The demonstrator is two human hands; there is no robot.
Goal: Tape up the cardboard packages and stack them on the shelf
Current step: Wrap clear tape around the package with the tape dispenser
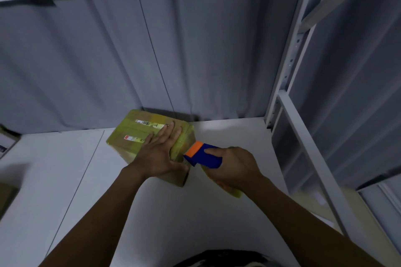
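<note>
Package: cardboard package (141,136), centre of frame, sat on the white shelf board (227,136), already mostly wrapped in yellowish tape, two labels on top.
Long axis: ran from upper left to lower right of frame; bare cardboard showed only at the near lower corner.
Left hand: left hand (161,154) lay flat, fingers spread, pressed on the package top near its right end; released, pinning not grasping.
Right hand: right hand (235,168) clenched round the blue tape dispenser (204,156); orange nose pointed up-left, touching or just beside the package's right-hand edge.
Tape: yellowish roll partly showed under the right hand, lower right of the dispenser; whether a strip was stuck to the box could not be told, blurred.
Key relation: package lay up and left of the dispenser; nose met it at the right end, just beside the left thumb; left hand was on the box, right hand off it.
Step, judged: sealing the right end or cutting the strip there.
Next move, judged: a pull across the short end, left hand holding the box against sliding.
Risk, judged: dispenser blade close to the left thumb.
Surroundings: shelf upright (290,67) at right, another box edge at far left.
</note>
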